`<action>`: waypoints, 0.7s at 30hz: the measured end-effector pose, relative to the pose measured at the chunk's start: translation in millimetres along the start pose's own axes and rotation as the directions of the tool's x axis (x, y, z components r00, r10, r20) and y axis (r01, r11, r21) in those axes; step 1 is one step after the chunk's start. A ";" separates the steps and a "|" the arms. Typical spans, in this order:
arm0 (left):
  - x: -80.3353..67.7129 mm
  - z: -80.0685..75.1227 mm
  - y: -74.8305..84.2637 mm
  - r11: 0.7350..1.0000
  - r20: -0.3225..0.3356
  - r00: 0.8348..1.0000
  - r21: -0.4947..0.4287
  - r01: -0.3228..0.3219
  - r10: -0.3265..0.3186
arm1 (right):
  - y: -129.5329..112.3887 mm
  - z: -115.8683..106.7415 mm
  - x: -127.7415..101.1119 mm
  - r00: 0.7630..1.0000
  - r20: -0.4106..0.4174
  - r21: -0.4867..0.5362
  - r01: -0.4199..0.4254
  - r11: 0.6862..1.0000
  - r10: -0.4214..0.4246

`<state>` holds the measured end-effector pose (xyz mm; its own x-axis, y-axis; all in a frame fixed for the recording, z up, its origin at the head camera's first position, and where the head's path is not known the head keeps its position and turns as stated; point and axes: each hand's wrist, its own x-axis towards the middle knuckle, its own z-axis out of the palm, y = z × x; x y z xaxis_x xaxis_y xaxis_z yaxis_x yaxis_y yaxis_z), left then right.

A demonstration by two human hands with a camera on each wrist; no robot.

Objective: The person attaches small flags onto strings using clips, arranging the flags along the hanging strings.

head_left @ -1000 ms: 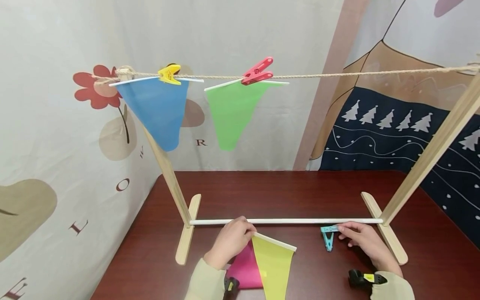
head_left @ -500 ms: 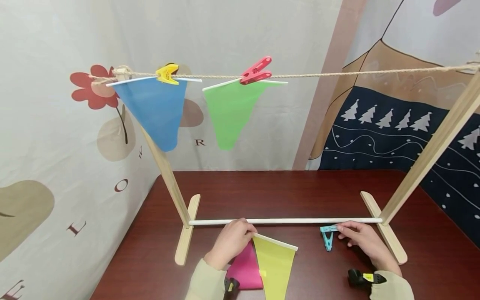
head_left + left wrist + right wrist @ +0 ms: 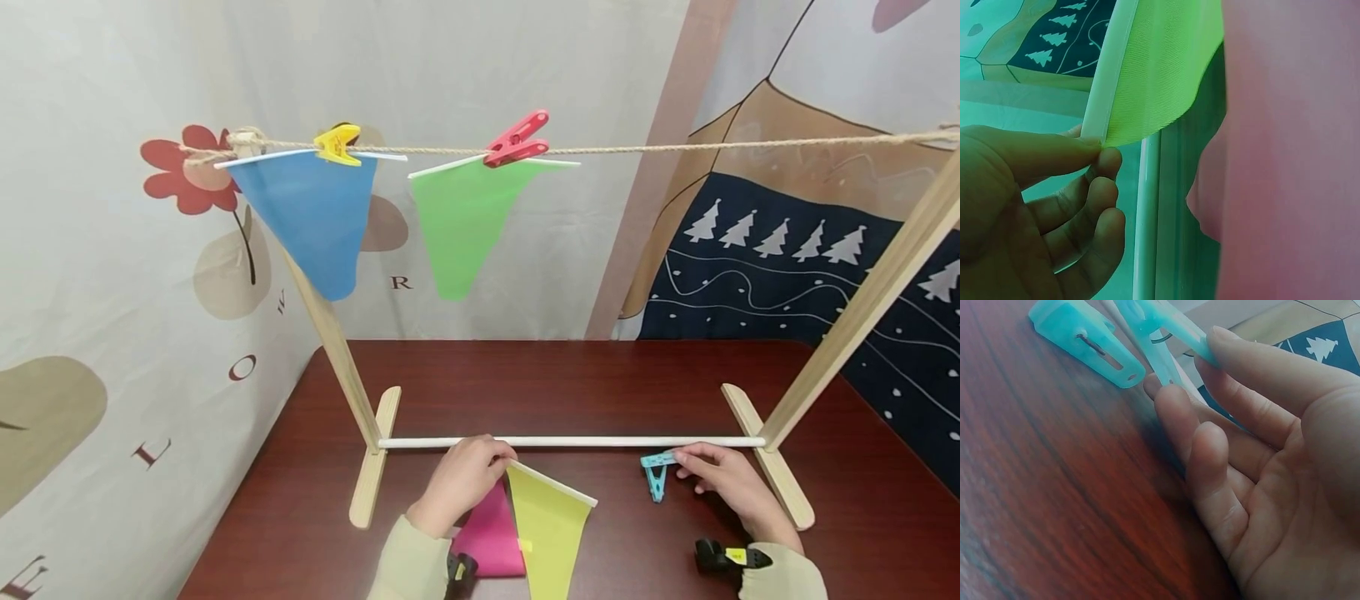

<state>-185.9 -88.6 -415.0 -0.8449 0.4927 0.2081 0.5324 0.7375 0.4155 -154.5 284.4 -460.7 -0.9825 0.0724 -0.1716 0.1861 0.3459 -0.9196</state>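
My left hand pinches one end of the white strip along the top of a yellow pennant, which looks lime in the left wrist view. Beside and partly behind it is a pink pennant. At the right, thumb and forefinger of my right hand pinch the handle end of a light blue clothespin; the other fingers are loosely bent. A second light blue clothespin lies close by on the table, nearly touching the first in the head view.
A wooden stand with a left post and right post carries a rope. On it hang a blue pennant under a yellow clothespin and a green pennant under a red clothespin. A white bar crosses behind my hands.
The yellow pennant's held end has risen very slightly. Otherwise both hands stay almost still, with the same holds.
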 end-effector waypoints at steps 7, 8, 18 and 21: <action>0.5 0.2 -1.1 1.000 0.021 1.000 -0.022 0.014 -0.014 | 1.6 -0.5 0.3 1.000 -0.003 -0.002 -0.004 1.000 0.004; 0.5 0.1 -1.2 1.000 0.025 1.000 -0.024 0.017 -0.017 | 1.8 -0.6 0.4 1.000 -0.003 -0.005 -0.005 1.000 0.005; 0.5 0.9 -0.8 0.999 0.048 0.998 -0.030 0.027 -0.026 | 0.6 -1.3 0.6 1.000 -0.006 -0.007 -0.020 1.000 0.020; 0.2 1.0 -0.9 0.999 0.053 0.998 -0.023 0.032 -0.031 | 2.1 -0.5 0.2 1.000 -0.005 -0.002 -0.016 1.000 0.016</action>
<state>-186.4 -88.7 -416.2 -0.8570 0.4937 0.1479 0.5038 0.7419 0.4424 -154.3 285.6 -462.5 -0.9794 0.0825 -0.1846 0.2018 0.3465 -0.9161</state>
